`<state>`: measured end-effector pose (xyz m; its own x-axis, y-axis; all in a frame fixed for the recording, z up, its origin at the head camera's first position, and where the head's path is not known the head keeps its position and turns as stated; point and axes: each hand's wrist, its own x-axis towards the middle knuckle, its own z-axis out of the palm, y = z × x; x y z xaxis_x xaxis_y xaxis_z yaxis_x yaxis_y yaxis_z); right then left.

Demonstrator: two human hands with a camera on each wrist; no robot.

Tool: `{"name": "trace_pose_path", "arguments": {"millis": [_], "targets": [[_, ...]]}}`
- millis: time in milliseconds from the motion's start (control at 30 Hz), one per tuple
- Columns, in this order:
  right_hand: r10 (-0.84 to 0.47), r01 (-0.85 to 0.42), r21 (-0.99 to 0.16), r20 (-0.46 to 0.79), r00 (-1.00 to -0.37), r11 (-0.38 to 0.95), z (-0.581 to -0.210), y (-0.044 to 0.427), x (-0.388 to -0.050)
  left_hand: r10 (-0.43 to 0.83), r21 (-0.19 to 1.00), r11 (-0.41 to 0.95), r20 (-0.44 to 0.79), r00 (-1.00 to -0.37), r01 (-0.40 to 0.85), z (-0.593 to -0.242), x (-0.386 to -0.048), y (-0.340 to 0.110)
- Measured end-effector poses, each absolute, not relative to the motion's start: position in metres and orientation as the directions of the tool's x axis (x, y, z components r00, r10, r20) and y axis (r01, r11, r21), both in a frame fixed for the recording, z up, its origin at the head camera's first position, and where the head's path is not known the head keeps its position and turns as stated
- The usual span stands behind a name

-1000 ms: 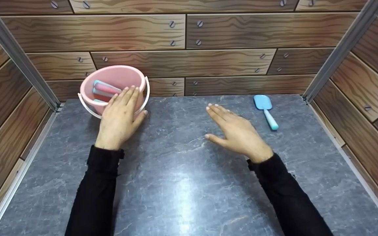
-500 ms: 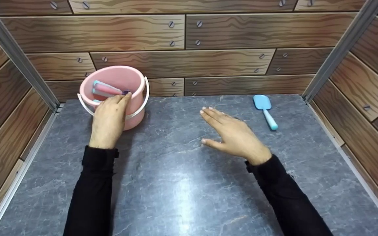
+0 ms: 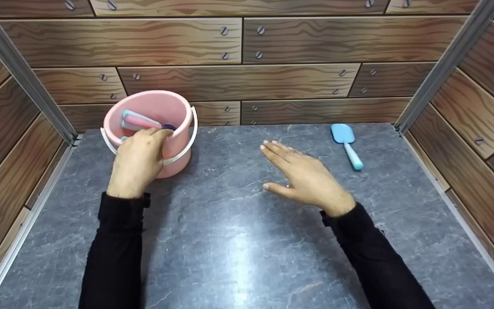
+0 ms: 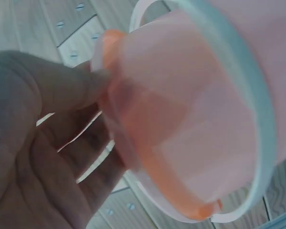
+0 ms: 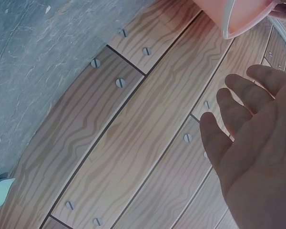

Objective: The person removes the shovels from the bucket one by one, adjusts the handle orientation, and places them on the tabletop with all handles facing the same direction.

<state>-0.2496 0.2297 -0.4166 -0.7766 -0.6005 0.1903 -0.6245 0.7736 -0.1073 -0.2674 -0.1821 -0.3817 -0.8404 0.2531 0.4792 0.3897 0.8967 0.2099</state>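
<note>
Far left, the left hand point(image 3: 137, 156) pinches the near rim of a pink bucket point(image 3: 180, 148): its thumb lies along the outer wall while its fingers hook over into the mouth, as the left wrist view shows. Such a grip probably suits a thin lip, the wall fitting between thumb and fingers. The bucket is at the back left of the table point(image 3: 212, 214); whether its base bears fully there cannot be told. Inside lie a pink and light-blue piece point(image 3: 140, 119), leaning toward the wall, and a small dark item point(image 3: 169, 127), partly hidden. The white handle point(image 3: 195, 122) hangs down the outside, presumably leaving the mouth clear. At center right, the right hand point(image 3: 307, 178) is empty, fingers straight, thumb apart, perhaps idle. Farthest right, a blue shovel point(image 3: 348, 146) lies flat, well apart from the bucket, untouched.
</note>
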Motion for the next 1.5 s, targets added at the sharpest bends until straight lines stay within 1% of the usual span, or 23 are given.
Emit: {"name": "trace_pose_path", "arguments": {"millis": [333, 567, 767, 967, 1133, 1300, 1500], "targets": [[-0.618, -0.646, -0.081, 0.224, -0.753, 0.759, -0.412, 0.226, -0.239, 0.277, 0.234, 0.879, 0.46, -0.844, 0.416, -0.372, -0.263, -0.182], [-0.627, -0.654, -0.062, 0.229, -0.745, 0.754, -0.408, 0.222, -0.237, 0.281, 0.226, 0.884, 0.44, -0.853, 0.408, -0.361, -0.268, -0.197], [-0.644, -0.668, -0.056, 0.213, -0.734, 0.742, -0.406, 0.218, -0.235, 0.287, 0.21, 0.897, 0.388, -0.876, 0.388, -0.352, -0.274, -0.213], [-0.648, -0.671, -0.056, 0.215, -0.731, 0.739, -0.407, 0.215, -0.231, 0.313, 0.165, 0.909, 0.336, -0.888, 0.383, -0.345, -0.283, -0.227], [-0.66, -0.686, -0.051, 0.23, -0.715, 0.725, -0.407, 0.214, -0.229, 0.319, 0.121, 0.924, 0.28, -0.906, 0.363, -0.337, -0.296, -0.238], [-0.672, -0.698, -0.048, 0.23, -0.704, 0.715, -0.406, 0.212, -0.226, 0.325, 0.077, 0.935, 0.198, -0.925, 0.345, -0.329, -0.308, -0.247], [-0.689, -0.712, -0.044, 0.215, -0.692, 0.701, -0.405, 0.209, -0.222, 0.357, 0.018, 0.932, 0.114, -0.927, 0.361, -0.318, -0.321, -0.252]]}}
